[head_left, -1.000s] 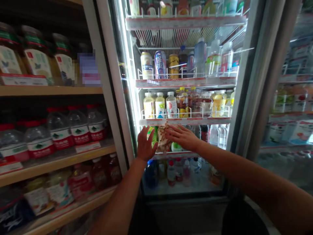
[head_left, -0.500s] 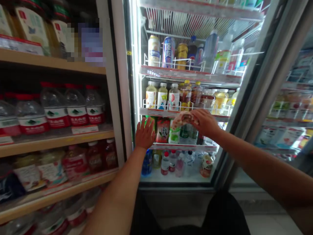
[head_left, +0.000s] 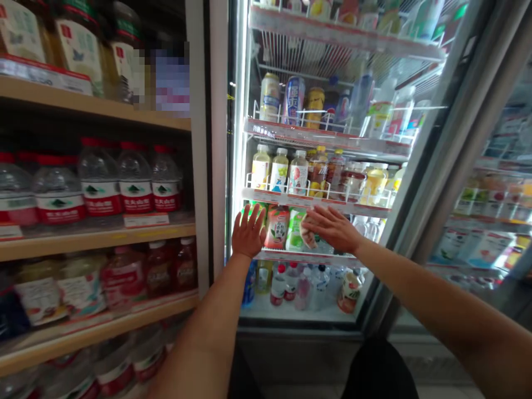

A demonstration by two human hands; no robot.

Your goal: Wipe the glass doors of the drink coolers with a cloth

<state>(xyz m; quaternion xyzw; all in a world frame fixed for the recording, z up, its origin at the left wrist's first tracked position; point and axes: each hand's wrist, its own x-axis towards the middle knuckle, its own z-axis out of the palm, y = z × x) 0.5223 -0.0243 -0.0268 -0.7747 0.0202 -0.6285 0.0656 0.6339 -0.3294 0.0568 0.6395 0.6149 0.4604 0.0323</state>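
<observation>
My left hand (head_left: pixel 249 233) is raised with its fingers spread, in front of the left side of a lit drinks fridge, nearest to a green bottle mostly hidden behind it. To the right, my right hand (head_left: pixel 336 228) is stretched out flat, palm down, before the same shelf. A pale pinkish shape (head_left: pixel 308 230) shows at its fingertips; I cannot tell whether it is a reflection in the glass or an object. Between the hands stand a red-labelled bottle (head_left: pixel 277 228) and a green-and-white one (head_left: pixel 295 230). Whether either hand touches the glass is unclear.
Left of the fridge, wooden shelves (head_left: pixel 100 242) carry red-capped water bottles (head_left: pixel 100 183) and other drinks. The fridge's upper wire shelves hold cans (head_left: pixel 294 100) and juice bottles (head_left: pixel 279 170). A metal door frame (head_left: pixel 432 183) runs along its right side, with another stocked fridge beyond.
My right hand has dropped slightly, and its fingers have gone from bent to stretched out. My left hand stays raised in nearly the same place. The view has shifted a little.
</observation>
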